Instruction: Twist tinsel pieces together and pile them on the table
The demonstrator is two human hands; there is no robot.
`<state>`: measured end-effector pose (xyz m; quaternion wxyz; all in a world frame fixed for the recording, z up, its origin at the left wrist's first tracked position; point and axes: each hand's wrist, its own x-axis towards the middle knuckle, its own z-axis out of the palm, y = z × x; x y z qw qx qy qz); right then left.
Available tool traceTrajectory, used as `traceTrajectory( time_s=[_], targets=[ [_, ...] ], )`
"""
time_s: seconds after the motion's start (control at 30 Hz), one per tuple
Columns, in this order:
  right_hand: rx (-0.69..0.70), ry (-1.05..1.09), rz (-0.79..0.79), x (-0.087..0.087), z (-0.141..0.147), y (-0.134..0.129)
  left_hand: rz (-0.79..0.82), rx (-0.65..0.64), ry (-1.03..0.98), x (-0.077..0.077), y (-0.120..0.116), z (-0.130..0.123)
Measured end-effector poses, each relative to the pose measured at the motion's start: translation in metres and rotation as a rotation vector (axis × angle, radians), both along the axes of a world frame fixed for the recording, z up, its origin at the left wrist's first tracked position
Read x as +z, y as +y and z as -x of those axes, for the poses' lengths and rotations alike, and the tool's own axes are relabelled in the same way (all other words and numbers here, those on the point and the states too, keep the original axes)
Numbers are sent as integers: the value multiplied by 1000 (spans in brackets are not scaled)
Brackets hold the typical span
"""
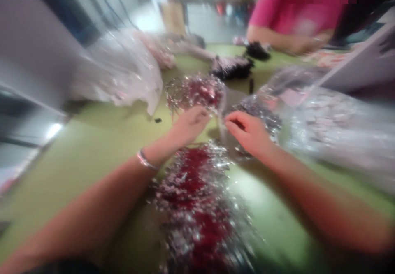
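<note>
My left hand [193, 122], with a bracelet at the wrist, is closed just in front of a red and silver shiny bundle [203, 91]; what its fingers hold is too blurred to tell. To its right, my right hand [243, 128] has thumb and fingertips brought together beside a clear bag of dark shiny pieces [262, 115]; anything between them is too small to make out. Below both hands a long pile of red and silver glittery strands [197, 200] runs toward me on the green table [108, 142].
Plastic bags lie at the left [123, 72] and right [333, 121]. Black-and-pink bundles [233, 66] sit farther back. Across the table is a person in a pink top [296, 15], forearms on the tabletop. A small black piece [158, 120] lies left of my left hand.
</note>
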<state>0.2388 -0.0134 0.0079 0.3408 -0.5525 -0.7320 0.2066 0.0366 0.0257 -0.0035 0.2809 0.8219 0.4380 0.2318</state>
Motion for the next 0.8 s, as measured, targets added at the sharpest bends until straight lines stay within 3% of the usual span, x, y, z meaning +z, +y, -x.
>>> traceTrajectory(
  time_s=[0.1, 0.33, 0.43, 0.53, 0.67, 0.8],
  targets=[
    [-22, 78, 23, 1, 6, -6, 78, -24, -99, 5, -8, -6],
    [-22, 156, 145, 3, 9, -10, 76, -35, -114, 5, -14, -10],
    [-46, 140, 126, 4, 8, -10, 110, -25, -174, 5, -14, -10],
    [16, 51, 60, 3, 7, -8, 139, -4, -175, 5, -14, -9],
    [73, -36, 65, 3, 6, -7, 40, -9, -122, 0, -13, -8],
    [120, -68, 181, 9, 3, -6, -129, -90, 10, -4, -12, -3]
  ],
)
